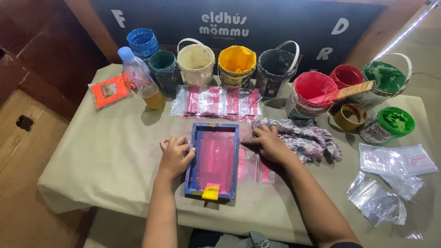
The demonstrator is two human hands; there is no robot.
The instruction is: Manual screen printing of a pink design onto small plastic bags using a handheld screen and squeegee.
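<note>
Head view: blue wooden-framed printing screen with pink mesh (213, 158) lies flat near the table's (110, 156) front edge, between both hands. Left hand (174, 155) curls against its left rail; right hand (268, 143), fingers bent, presses clear plastic bags (255, 163) beside its right rail.

Both hands are down on the small blue-framed printing screen with its pink-stained mesh (215, 158), the left hand (174, 155) curled against its left rail and the right hand (268, 143) flat at its upper right corner, resting on clear plastic bags (255, 165) that stick out from under the frame, while a little yellow squeegee (211, 191) sits on the frame's near edge. Just right of the frame lies a crumpled patterned rag (308, 138); beyond it, a row of printed pink-and-clear bags (216, 102). Further back, paint tubs line up, a yellow-smeared tub (236, 62) directly behind the frame and a red-filled tub (312, 92) off to its right.
</note>
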